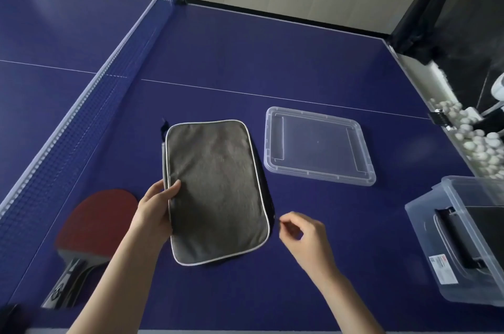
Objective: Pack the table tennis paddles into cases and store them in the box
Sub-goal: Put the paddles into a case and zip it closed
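- Net (90, 104): blue mesh with a white top band, running from the far clamp post diagonally toward the near left edge of the table (245, 55), a blue playing surface with thin white lines.
- Paddle (95, 227): red rubber face up, lying flat on the table just beside the net, handle pointing toward the near edge; its right margin is partly hidden behind the left forearm.
- Left hand (155, 211): grips the left long edge of the case, thumb laid on the upper grey face, the remaining fingers curled under the edge and out of sight.
- Case (215, 191): grey rectangular fabric pouch with pale piping and rounded corners, lying flat at the centre of the near half of the table, long axis running away from the viewer; a dark loop shows at its far left corner. Whether a paddle is inside cannot be told.
- Right hand (302, 235): fingers curled, thumb and forefinger brought together at a small dark zip pull at the case's right edge, near its lower corner.
- Lid (319, 146): clear plastic, lying flat on the table to the right of the case and apart from it.
- Box (463, 241): clear plastic storage bin at the right edge, open-topped, holding a dark flat object; a white label is on its near wall.
- Balls (474, 142): a heap of white table tennis balls in a trough beyond the table's right end.
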Action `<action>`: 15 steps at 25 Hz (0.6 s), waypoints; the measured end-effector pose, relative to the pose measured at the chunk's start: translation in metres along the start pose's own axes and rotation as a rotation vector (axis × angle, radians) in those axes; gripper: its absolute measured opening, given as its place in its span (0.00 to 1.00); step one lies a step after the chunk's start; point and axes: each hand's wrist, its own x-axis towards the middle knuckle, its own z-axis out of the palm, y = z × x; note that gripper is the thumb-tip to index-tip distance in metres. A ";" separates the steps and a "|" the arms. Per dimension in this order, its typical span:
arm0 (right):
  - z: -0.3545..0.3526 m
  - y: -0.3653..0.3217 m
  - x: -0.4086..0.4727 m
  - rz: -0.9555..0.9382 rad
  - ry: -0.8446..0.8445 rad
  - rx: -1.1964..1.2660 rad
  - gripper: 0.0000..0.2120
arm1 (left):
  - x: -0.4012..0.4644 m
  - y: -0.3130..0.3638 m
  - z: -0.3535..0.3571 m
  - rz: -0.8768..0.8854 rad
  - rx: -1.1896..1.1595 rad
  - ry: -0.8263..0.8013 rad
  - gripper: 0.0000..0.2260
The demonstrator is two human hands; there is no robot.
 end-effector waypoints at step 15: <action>0.048 -0.034 -0.056 -0.063 0.106 -0.041 0.05 | -0.008 -0.051 0.072 -0.018 -0.335 0.600 0.19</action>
